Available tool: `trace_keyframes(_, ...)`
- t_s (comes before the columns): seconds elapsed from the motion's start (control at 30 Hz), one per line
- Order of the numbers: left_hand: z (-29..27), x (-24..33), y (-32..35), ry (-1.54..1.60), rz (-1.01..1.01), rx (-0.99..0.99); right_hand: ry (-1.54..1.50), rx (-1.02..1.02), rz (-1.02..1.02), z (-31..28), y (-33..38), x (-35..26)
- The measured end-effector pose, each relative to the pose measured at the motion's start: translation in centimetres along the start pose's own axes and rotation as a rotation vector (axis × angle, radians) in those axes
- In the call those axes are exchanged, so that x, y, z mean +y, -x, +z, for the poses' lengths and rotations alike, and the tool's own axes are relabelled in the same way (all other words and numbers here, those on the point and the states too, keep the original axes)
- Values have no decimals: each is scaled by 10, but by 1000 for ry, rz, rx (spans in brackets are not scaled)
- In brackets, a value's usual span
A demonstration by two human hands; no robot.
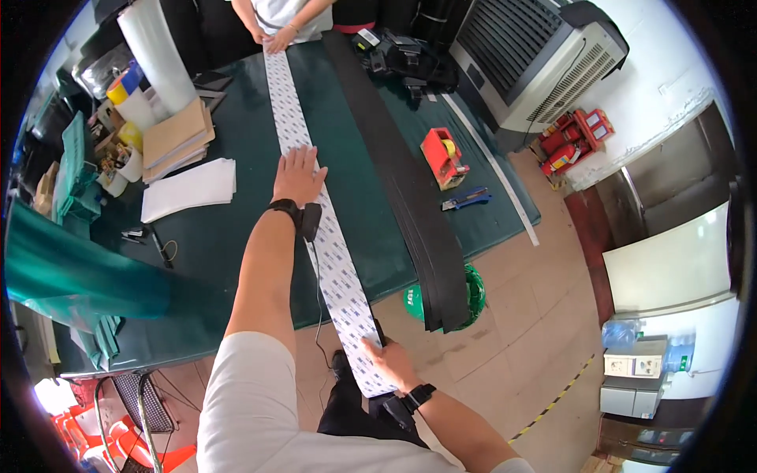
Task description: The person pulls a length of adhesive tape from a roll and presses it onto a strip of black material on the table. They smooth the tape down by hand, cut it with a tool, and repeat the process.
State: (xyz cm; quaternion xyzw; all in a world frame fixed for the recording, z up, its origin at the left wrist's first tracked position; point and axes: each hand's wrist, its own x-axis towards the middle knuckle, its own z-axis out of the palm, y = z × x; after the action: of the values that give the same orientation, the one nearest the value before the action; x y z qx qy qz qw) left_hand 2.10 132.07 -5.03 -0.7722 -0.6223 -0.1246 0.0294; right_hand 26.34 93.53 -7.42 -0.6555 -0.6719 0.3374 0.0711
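Observation:
A long white strip with a blue printed pattern runs down the green table from the far end to past its near edge. My left hand lies flat on the strip at mid-table, fingers spread. My right hand grips the strip's near end, which hangs off the table in front of me. At the far end another person's hands rest on the strip. Beside the strip on the right lie long black strips, stacked and overhanging the near edge.
Left of the strip lie white sheets, brown card stacks and a clear film roll. On the right sit a red tape dispenser and a blue utility knife. A grey cooling unit stands beyond.

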Motion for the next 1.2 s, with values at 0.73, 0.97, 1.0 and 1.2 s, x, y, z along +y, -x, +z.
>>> trace_keyframes(0.73,-103,175,415,835,-516,-372,-537,-37,-73,-29,48,-3)
trace_keyframes(0.97,-181,220,377,1917,-1113,-358,-670,-160,55,-54,71,-24)
trace_keyframes(1.0,-184,224,377,1916,-1115,-348,-611,-122,1,-55,81,-27)
trace_keyframes(1.2,-170,247,407,1584,-1219,-158,-639,22,-208,-60,129,-25)
